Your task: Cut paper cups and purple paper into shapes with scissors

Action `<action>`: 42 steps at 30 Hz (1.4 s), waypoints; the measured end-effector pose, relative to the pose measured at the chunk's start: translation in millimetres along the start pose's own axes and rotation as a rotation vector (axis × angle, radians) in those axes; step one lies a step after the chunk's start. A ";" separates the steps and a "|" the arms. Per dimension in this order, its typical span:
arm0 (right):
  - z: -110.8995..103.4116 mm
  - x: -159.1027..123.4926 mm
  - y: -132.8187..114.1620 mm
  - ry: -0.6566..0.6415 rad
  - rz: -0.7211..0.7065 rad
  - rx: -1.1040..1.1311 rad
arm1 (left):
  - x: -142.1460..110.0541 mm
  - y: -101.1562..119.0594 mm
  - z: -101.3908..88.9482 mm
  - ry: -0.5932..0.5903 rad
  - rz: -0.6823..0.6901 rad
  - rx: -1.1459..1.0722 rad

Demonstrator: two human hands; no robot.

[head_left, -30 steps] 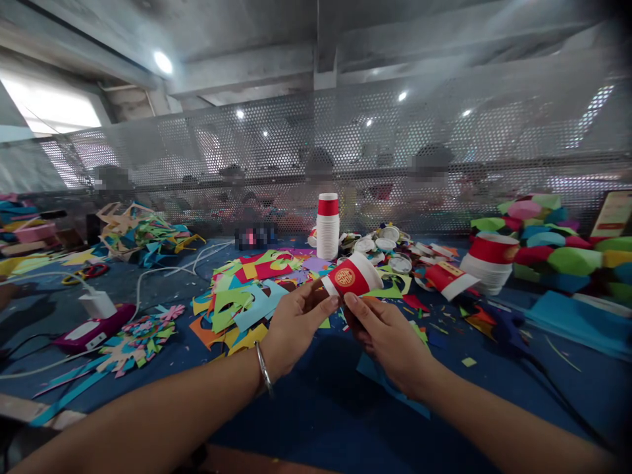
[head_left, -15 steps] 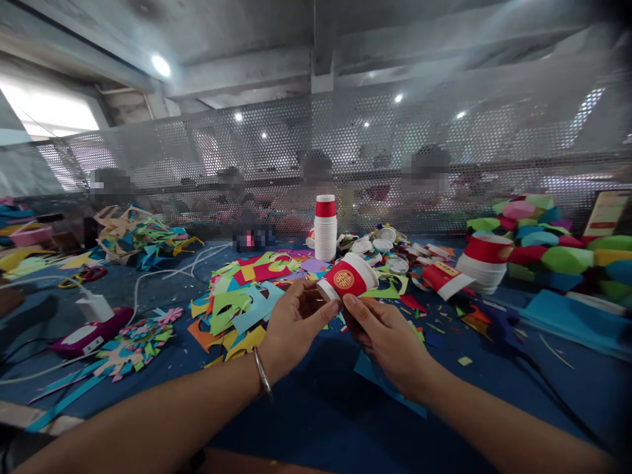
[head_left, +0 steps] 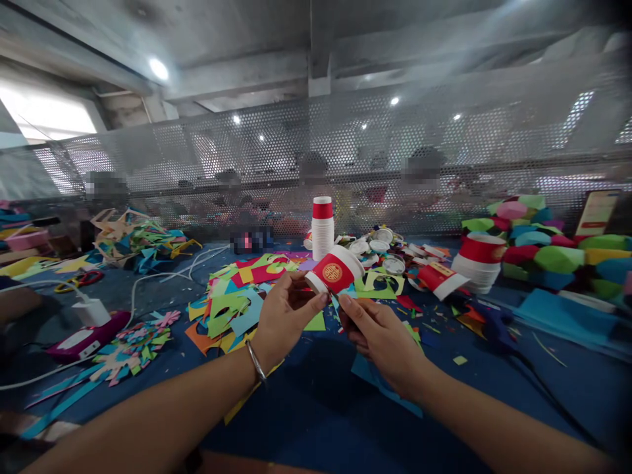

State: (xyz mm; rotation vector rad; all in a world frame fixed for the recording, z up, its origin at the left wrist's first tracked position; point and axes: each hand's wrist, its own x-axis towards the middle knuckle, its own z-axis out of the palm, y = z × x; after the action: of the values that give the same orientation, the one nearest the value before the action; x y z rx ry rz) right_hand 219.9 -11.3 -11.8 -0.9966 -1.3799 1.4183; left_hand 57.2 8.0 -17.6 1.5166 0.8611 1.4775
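A small red paper cup point(head_left: 334, 270) with a gold emblem and white rim is held tilted above the blue table point(head_left: 316, 408), its base toward me. My left hand point(head_left: 285, 316), with a metal bangle on the wrist, pinches the cup's base end from the left. My right hand point(head_left: 376, 334) closes on the same end from below and right, fingers curled. Whether anything else is between the fingers is hidden.
Cut coloured paper scraps point(head_left: 237, 296) lie behind the hands. A tall stack of cups point(head_left: 322, 227) stands at the back, a shorter stack point(head_left: 478, 262) and a fallen cup point(head_left: 442, 278) at right, beside coloured shapes point(head_left: 543, 243). A glue gun point(head_left: 488, 322), cables and a charger point(head_left: 91, 313) lie around. A perforated screen point(head_left: 345, 158) closes the far side.
Both hands have shifted slightly left and up with the cup, which has turned so its emblem faces me more. The view has drifted a little.
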 end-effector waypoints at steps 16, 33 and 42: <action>1.0 0.6 -0.5 0.001 0.056 0.067 | -0.1 3.2 -2.6 0.031 0.035 0.141; -1.3 1.2 0.3 -0.032 0.077 0.071 | -1.2 6.0 -2.1 0.085 0.048 0.173; -2.3 -0.1 2.1 -0.047 0.067 0.067 | -9.8 8.6 0.6 0.045 0.088 0.253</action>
State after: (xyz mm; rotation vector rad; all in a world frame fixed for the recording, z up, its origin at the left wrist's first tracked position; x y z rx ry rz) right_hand 222.0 -10.7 -14.0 -0.9792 -1.3344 1.5361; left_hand 56.4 -4.5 -14.0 1.7307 1.0521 1.5153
